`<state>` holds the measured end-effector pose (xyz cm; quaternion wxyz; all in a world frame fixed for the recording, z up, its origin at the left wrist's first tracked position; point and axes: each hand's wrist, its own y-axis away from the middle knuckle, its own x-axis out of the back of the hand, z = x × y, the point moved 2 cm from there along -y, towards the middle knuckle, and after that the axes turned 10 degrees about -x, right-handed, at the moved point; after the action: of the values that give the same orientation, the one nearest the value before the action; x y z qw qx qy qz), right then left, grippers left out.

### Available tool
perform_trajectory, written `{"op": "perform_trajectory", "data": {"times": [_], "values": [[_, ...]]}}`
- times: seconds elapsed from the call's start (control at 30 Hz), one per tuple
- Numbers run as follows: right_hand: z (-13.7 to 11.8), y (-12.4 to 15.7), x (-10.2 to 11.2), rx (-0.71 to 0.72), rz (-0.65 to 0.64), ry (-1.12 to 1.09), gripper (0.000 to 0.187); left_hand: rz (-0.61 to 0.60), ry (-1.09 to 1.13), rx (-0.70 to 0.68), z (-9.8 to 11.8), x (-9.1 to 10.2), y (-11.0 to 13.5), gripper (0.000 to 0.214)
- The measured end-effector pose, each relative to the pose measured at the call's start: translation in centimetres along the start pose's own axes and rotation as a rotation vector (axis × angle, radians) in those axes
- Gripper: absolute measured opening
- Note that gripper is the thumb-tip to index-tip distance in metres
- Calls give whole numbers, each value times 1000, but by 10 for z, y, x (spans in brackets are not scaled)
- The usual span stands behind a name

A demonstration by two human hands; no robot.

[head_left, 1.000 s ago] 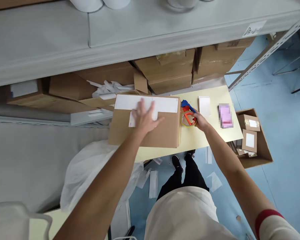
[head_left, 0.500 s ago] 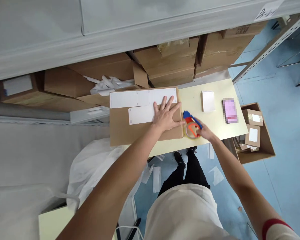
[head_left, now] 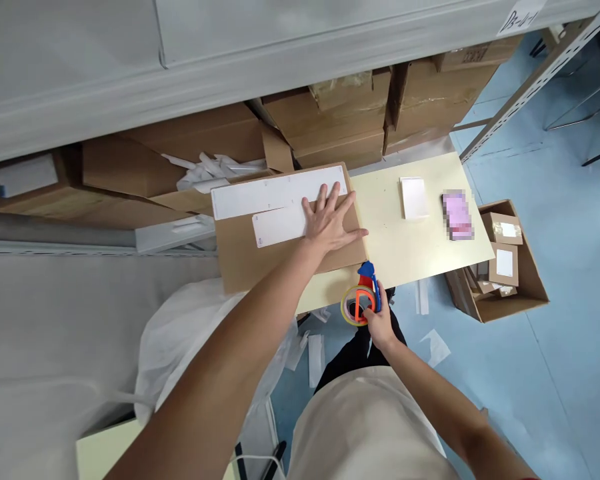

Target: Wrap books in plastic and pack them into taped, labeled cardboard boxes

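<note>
A brown cardboard box [head_left: 245, 257] lies on the pale table, turned slightly askew. Two white labels show on its top: a long strip [head_left: 275, 191] along the far edge and a shorter label [head_left: 277, 225] below it. My left hand [head_left: 327, 223] presses flat on the box's right part with fingers spread, covering one end of the shorter label. In my right hand [head_left: 380, 319] is a tape dispenser [head_left: 367, 290], blue and red with a roll of tape in it. It hangs at the table's front edge, just below the box's near right corner.
On the table [head_left: 380, 247] lie a white pad [head_left: 414, 198] and a pixelated pink item [head_left: 458, 215]. An open carton [head_left: 533, 287] of small boxes stands on the floor at right. Cartons [head_left: 330, 127] line the back under a grey shelf beam [head_left: 280, 73]. Paper scraps [head_left: 316, 360] litter the floor.
My right hand has moved the tape dispenser down and left, from beside the box to the table's front edge. The box has tilted a little under my left hand, which stays spread on it.
</note>
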<state>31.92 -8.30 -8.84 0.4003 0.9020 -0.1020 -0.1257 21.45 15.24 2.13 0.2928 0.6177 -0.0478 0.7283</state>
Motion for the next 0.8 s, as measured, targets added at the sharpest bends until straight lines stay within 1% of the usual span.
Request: {"op": "perform_trajectory", "data": {"times": [0.1, 0.17, 0.23, 0.33, 0.4, 0.43, 0.5, 0.53, 0.6, 0.67, 0.73, 0.8], "values": [[-21, -25, 1, 33, 15, 19, 93, -13, 7, 70, -13, 12, -9, 107], [-48, -51, 7, 74, 21, 50, 91, -13, 20, 105, -25, 21, -12, 106], [-87, -82, 16, 117, 3, 86, 87, 3, 32, 140, -37, 29, -10, 105], [-157, -132, 25, 138, -69, 158, 76, 20, 32, 186, -52, 31, 3, 107], [-200, -160, 23, 104, -149, 192, 64, 14, 10, 196, -54, 27, 16, 110], [-217, -171, 19, 82, -200, 216, 59, 3, -4, 184, -52, 23, 21, 111], [-240, -187, 7, 47, -287, 267, 55, -23, -26, 122, -44, 13, 28, 111], [-247, -192, 1, 32, -318, 291, 54, -33, -30, 86, -39, 8, 29, 110], [-251, -196, -8, 8, -357, 329, 57, -37, -29, 40, -31, 1, 28, 109], [-249, -196, -11, 18, -386, 352, 63, -27, -24, 47, -27, -2, 26, 108], [-245, -192, -6, 61, -392, 370, 71, -29, -20, 65, -26, -4, 23, 109], [-236, -184, 6, 99, -370, 398, 78, -36, -21, 77, -26, -4, 23, 109]]}}
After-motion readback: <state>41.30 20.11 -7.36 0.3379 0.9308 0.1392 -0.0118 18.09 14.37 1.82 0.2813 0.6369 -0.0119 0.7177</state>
